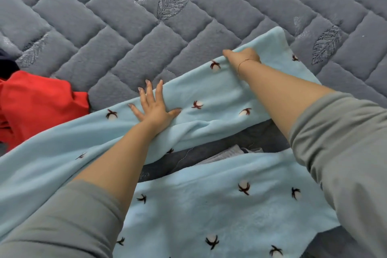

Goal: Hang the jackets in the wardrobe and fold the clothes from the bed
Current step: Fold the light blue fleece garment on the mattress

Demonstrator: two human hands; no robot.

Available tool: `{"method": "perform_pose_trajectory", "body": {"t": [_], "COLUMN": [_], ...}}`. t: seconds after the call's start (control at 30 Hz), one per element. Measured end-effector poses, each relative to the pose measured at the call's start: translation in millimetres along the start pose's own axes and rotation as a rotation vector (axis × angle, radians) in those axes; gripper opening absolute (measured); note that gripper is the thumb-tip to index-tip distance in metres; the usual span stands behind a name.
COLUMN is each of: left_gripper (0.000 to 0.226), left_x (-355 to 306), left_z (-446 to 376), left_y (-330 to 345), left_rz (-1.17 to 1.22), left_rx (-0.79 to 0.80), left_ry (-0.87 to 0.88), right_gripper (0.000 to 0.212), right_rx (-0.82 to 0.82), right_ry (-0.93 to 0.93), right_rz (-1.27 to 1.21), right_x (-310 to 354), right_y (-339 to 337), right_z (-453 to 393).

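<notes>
Head view: the light blue fleece garment lies across the near part of the bed, its long axis running from the near left up to the far right. The left hand presses flat mid-length, fingers spread. The right hand, nearer the far end, has fingers curled over the far edge. A red garment lies at the bed's left edge

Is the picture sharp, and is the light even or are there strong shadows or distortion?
Head view: soft, even light with no glare; only faint shadows under the left hand and right hand on the blue fleece; wide-angle bending curves the quilt lines; the sleeves at the bottom edge look slightly soft.
</notes>
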State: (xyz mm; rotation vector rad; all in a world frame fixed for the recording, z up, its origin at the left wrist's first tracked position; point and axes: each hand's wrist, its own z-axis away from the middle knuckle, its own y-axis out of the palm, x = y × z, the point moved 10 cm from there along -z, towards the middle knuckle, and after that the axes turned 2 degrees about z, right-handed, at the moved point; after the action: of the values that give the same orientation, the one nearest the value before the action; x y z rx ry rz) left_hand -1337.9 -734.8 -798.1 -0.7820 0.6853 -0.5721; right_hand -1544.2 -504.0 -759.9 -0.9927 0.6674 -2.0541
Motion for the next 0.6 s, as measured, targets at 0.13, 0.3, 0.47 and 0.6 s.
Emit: {"method": "perform_pose_trajectory", "body": {"t": [0.13, 0.3, 0.47, 0.6], "left_gripper": [0.093, 0.072, 0.023, 0.024], "left_x": [1.8, -3.4, -49.7, -83.9], "left_z": [1.7, 15.2, 112.0, 241.2], "left_y": [-5.1, -31.5, -98.2, -97.9], "left_rz": [0.063, 0.037, -0.038, -0.028], "left_rx": [-0.040, -0.131, -0.411, -0.392], "left_ry": [0.023, -0.007, 0.303, 0.509], "right_gripper": [0.039, 0.026, 0.017, 0.016], "right_rx": [-0.081, -0.210, -0.110, -0.129], "right_ry": [-0.003, -0.154, -0.139, -0.065], "right_rz": [-0.031, -0.349, -1.117, -1.323], "right_x": [-9.2, -38.2, -104.3, -163.1], "right_y": [-2.8, -41.0, -73.2, -110.3], "right_z": [8.6, 50.5, 132.0, 193.0]}}
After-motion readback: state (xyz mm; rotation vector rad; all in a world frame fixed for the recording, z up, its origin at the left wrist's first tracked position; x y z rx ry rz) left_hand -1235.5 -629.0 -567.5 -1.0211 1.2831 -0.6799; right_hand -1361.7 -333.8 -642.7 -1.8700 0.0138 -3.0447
